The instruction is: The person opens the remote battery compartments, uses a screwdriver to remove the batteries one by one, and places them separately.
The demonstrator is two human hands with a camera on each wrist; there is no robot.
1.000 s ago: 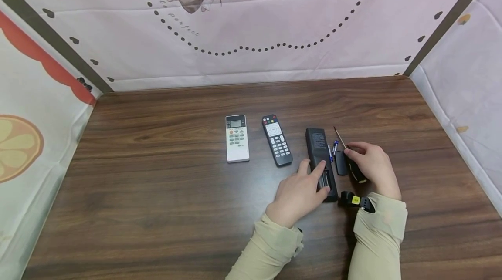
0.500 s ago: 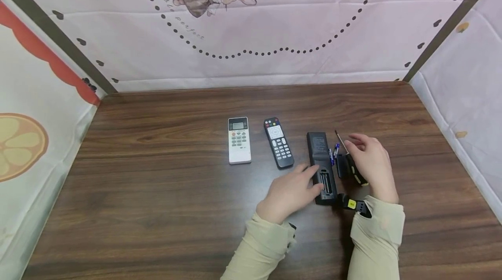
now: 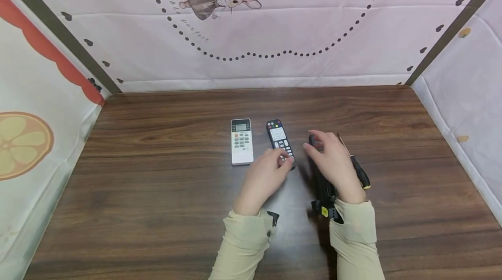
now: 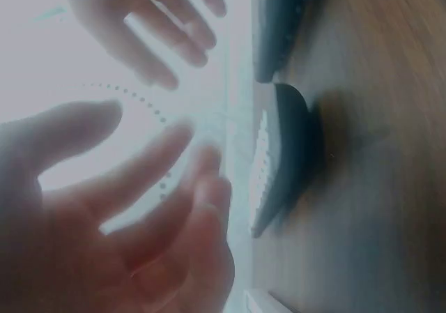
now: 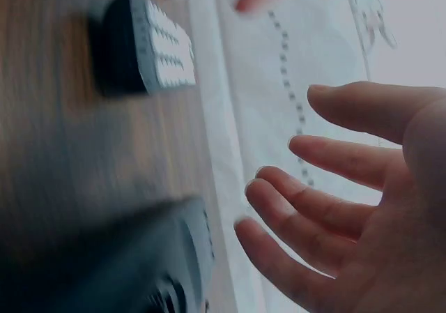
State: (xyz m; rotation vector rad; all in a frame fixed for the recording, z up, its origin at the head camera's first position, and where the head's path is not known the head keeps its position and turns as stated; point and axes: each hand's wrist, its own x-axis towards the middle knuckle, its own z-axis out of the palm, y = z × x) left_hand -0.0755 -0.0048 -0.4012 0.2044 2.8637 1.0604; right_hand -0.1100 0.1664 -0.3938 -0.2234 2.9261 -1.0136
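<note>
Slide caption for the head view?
Left hand near a slim remote, right hand over a black remote, screwdriver and white remote alongside.

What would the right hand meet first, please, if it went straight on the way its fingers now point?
Most likely the pale cloth backdrop beyond the table; the dark remote with white buttons seems just left of the line from the right hand, though depth is unclear.

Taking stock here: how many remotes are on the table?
3: white remote, left; dark remote, middle, partly behind the left hand; black remote, right, partly behind the right hand. More may be hidden.
</note>
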